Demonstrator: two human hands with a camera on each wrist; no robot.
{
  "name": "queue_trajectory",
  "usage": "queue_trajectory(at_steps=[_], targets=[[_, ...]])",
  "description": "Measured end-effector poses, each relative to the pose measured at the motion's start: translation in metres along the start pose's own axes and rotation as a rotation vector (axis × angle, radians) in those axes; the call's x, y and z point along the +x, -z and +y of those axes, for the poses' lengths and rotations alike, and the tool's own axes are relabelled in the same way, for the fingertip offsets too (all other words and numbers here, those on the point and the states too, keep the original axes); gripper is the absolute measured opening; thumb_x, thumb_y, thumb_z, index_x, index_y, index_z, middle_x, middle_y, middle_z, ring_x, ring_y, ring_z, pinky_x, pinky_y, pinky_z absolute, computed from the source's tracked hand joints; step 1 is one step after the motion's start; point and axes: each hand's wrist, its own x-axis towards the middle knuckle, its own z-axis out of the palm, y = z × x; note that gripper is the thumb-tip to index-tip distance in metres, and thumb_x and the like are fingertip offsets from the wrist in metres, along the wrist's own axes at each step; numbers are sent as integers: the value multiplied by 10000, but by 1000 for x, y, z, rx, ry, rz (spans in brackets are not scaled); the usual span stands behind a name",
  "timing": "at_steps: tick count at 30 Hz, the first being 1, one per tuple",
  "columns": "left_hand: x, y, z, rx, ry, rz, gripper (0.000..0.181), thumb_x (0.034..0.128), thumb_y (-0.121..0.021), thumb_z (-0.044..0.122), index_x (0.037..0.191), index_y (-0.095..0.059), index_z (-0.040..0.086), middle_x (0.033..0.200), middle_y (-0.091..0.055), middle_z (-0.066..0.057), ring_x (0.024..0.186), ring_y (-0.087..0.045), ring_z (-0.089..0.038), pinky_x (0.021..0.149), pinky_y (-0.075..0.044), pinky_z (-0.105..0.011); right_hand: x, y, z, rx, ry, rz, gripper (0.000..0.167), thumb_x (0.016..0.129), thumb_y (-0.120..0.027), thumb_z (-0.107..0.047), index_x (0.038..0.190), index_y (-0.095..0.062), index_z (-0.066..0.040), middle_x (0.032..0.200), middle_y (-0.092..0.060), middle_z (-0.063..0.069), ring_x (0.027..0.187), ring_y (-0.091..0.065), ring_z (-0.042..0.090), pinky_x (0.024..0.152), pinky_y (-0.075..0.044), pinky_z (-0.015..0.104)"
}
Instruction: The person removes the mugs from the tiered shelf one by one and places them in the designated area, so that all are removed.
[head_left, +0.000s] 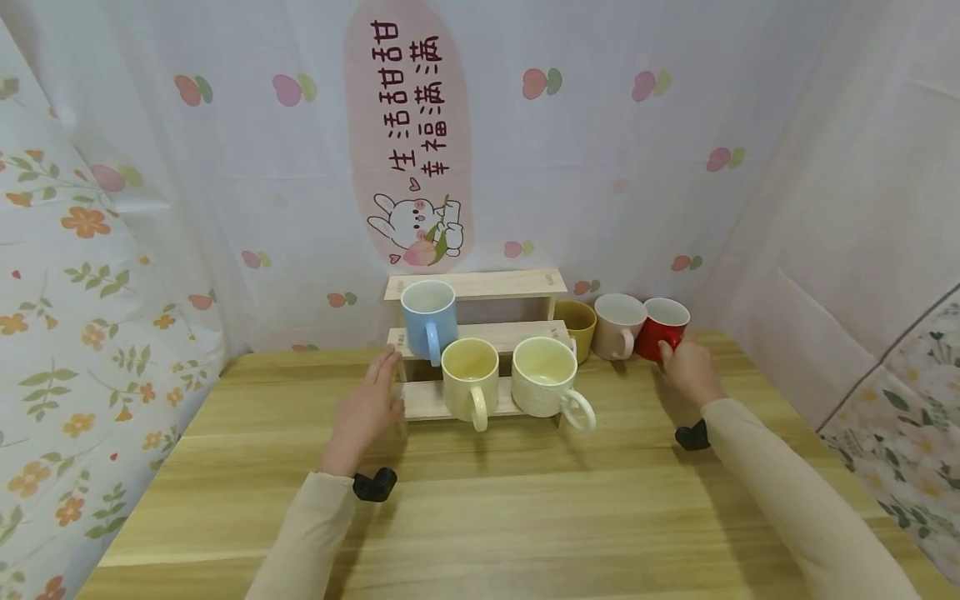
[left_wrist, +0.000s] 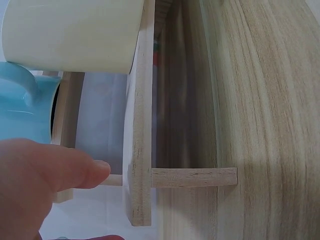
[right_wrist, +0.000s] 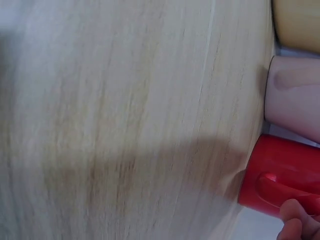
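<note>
Gripping red mug (head_left: pixel 652 340) by handle (right_wrist: pixel 281 192) seems step in hand: right hand (head_left: pixel 692 372), fingers pinched narrow. Mug near far right corner of worktop (head_left: pixel 525 517). Left hand (head_left: pixel 366 415), fingers relaxed, at left edge of rack (head_left: pixel 423 401). Next move probably calls for lift clear of pink mug (head_left: pixel 613 323).

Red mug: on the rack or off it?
Off. In the head view, the red mug is right of the rack, next to the pink mug, with the right hand at its handle.
</note>
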Motion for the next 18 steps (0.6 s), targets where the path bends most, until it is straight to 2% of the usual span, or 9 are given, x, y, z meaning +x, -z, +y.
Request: queue_trajectory(at_steps=[4,8,12,18], targets=[[-2,-2,0,-2,12,-9,711,898,-588,138,1509,-225,121,1596,-166,-35,434,-360,-137,398,-310,-249,-3,3,-2,-18,4,48,397,980,-444,-239,940,-474,155,808,-567,372,721,-561,554,615,-451,606],[-3,-3,-1,-2,3,0,709,897,-584,125,1508,-225,103,1594,-170,-46,437,-362,-136,402,-316,-251,-1,9,-9,-46,50,69,318,971,-438,-216,921,-502,92,793,-593,332,677,-573,521,560,-449,592],[-3,-3,-1,-4,-15,13,704,898,-582,123,1506,-227,90,1591,-179,-60,437,-362,-133,403,-320,-253,2,17,-17,-79,80,24,284,962,-429,-201,862,-567,27,754,-618,256,648,-582,454,477,-419,510],[-2,-2,0,0,-27,17,702,897,-589,128,1502,-237,88,1587,-193,-60,433,-358,-130,405,-317,-255,1,25,-32,-80,86,-127,301,945,-423,-195,784,-609,-22,691,-603,140,644,-540,326,521,-406,420]])
